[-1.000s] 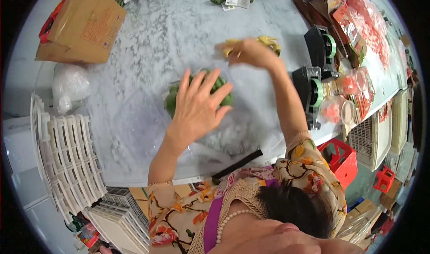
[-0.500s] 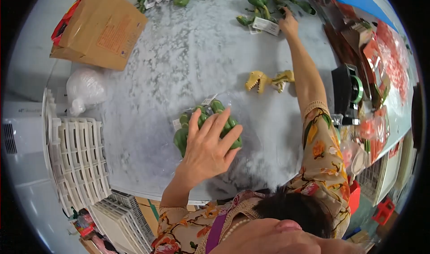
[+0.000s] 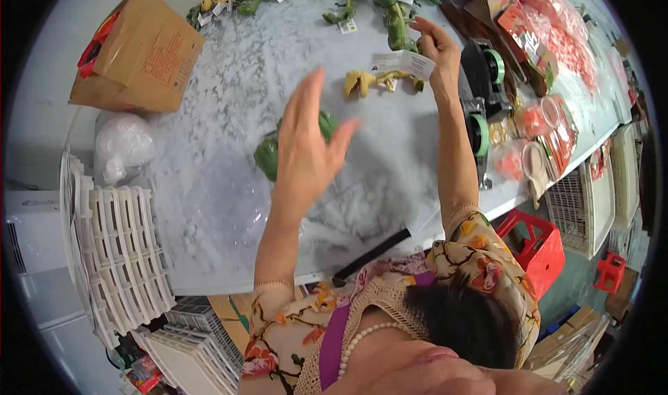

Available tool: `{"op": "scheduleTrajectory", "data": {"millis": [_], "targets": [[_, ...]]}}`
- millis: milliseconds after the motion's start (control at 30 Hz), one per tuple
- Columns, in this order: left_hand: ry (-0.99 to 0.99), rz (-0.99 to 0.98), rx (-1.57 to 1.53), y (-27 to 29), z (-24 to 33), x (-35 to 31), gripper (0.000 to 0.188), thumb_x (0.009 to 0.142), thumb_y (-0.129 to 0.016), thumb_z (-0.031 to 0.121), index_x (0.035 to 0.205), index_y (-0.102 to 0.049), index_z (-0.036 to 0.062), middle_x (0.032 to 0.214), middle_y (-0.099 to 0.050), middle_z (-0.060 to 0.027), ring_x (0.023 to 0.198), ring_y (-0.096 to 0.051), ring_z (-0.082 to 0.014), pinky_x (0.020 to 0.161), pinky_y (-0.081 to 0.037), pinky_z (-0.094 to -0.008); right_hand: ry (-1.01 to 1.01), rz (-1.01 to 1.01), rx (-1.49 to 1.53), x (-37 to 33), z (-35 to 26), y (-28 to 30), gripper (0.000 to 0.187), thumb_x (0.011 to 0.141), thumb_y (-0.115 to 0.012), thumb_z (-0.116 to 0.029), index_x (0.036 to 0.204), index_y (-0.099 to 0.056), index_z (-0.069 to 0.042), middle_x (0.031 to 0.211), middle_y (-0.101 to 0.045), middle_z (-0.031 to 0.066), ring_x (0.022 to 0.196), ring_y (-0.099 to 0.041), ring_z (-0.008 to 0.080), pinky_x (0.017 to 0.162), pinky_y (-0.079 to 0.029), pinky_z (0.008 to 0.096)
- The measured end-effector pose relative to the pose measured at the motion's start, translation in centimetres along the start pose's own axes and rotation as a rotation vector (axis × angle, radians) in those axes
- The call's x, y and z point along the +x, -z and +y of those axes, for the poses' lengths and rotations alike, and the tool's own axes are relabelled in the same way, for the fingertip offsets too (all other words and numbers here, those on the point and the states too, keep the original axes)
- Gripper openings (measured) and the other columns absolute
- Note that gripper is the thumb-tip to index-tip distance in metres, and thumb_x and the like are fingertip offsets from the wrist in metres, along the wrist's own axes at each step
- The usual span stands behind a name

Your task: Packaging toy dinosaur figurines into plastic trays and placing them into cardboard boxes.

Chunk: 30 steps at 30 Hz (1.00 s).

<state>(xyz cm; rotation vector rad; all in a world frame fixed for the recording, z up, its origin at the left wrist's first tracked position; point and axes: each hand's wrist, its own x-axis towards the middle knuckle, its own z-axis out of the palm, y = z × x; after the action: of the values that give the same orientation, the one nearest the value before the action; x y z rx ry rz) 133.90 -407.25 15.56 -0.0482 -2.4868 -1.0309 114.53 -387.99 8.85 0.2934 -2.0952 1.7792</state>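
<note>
My left hand [image 3: 306, 141] is raised over a green toy [image 3: 266, 158], thumb apart from its outstretched fingers, holding nothing. It hides most of that toy, so its shape is unclear. Toward the far right, my right hand [image 3: 441, 57] pinches the end of a green toy dinosaur [image 3: 394, 22] with jointed-looking limbs. A white paper tag [image 3: 407, 64] hangs beside those fingers. Just left of the right hand lie a yellow dinosaur-head toy [image 3: 357, 83] with its mouth open and a second yellow toy [image 3: 398, 80], partly behind the tag.
Clear plastic film [image 3: 229, 196] lies at near left. Tagged green toys [image 3: 243, 0] sit at the far edge. A cardboard box [image 3: 142, 54], a white bag [image 3: 124, 148] and white crates [image 3: 122, 249] line the left; tape dispensers [image 3: 479, 130] and packaging [image 3: 536, 116] the right.
My left hand has lifted off the green toys, its fingers straightened. My right hand has drawn a green toy dinosaur nearer from the far edge. The whole view has shifted.
</note>
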Motion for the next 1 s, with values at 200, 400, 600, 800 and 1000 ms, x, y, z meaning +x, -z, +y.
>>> {"op": "scheduleTrajectory", "data": {"millis": [200, 400, 600, 800, 1000], "targets": [[0.092, -0.159, -0.192, -1.9, 3.7, 3.0, 0.053, 0.083, -0.07, 0.02, 0.126, -0.048, -0.0021, 0.099, -0.066, -0.0193, 0.089, -0.064, -0.0329, 0.077, -0.05, -0.039, 0.287, -0.141, -0.18, -10.5, -7.3, 0.8, 0.032, 0.09, -0.053, 0.0, 0.122, -0.059, 0.002, 0.104, -0.066, 0.0042, 0.085, -0.059, 0.0083, 0.073, -0.048, 0.0218], [-0.032, -0.918, -0.504, -0.3, 2.8, 4.7, 0.032, 0.08, -0.073, 0.022, 0.103, -0.064, 0.0016, 0.085, -0.065, -0.004, 0.078, -0.06, -0.0127, 0.072, -0.047, -0.0296, 0.0, -0.739, 0.791, -6.7, -4.3, 5.9, 0.056, 0.081, -0.066, -0.026, 0.129, -0.055, 0.001, 0.114, -0.064, 0.0079, 0.094, -0.059, 0.0109, 0.078, -0.046, 0.0238], [0.121, -0.643, -0.329, -5.5, 0.6, 0.4, 0.055, 0.075, -0.078, 0.035, 0.115, -0.06, 0.0017, 0.102, -0.068, -0.0076, 0.087, -0.061, -0.0141, 0.077, -0.047, -0.0312, -0.255, -0.985, 0.527, -7.2, -2.7, 4.3, 0.026, 0.073, -0.072, -0.013, 0.094, -0.066, 0.001, 0.095, -0.07, 0.0048, 0.075, -0.058, 0.0081, 0.061, -0.041, 0.0225], [0.506, -0.236, -0.845, -10.3, -6.2, -9.7, 0.059, 0.084, -0.067, 0.037, 0.127, -0.053, -0.0006, 0.106, -0.066, -0.0152, 0.089, -0.064, -0.026, 0.079, -0.049, -0.0327, -0.26, -0.74, 0.515, -7.3, -1.0, 3.9, 0.022, 0.083, -0.065, -0.011, 0.099, -0.067, 0.003, 0.1, -0.071, 0.0095, 0.075, -0.06, 0.0096, 0.066, -0.047, 0.024], [-0.07, -0.127, 0.44, -11.7, -7.6, -13.9, 0.063, 0.083, -0.067, 0.034, 0.135, -0.046, 0.0053, 0.14, -0.045, -0.0176, 0.123, -0.046, -0.0372, 0.107, -0.029, -0.0531, -0.02, -0.482, 0.433, -7.3, 1.5, -4.8, 0.022, 0.084, -0.067, -0.003, 0.105, -0.065, 0.001, 0.105, -0.068, 0.0077, 0.092, -0.063, 0.0136, 0.08, -0.052, 0.0281]]}}
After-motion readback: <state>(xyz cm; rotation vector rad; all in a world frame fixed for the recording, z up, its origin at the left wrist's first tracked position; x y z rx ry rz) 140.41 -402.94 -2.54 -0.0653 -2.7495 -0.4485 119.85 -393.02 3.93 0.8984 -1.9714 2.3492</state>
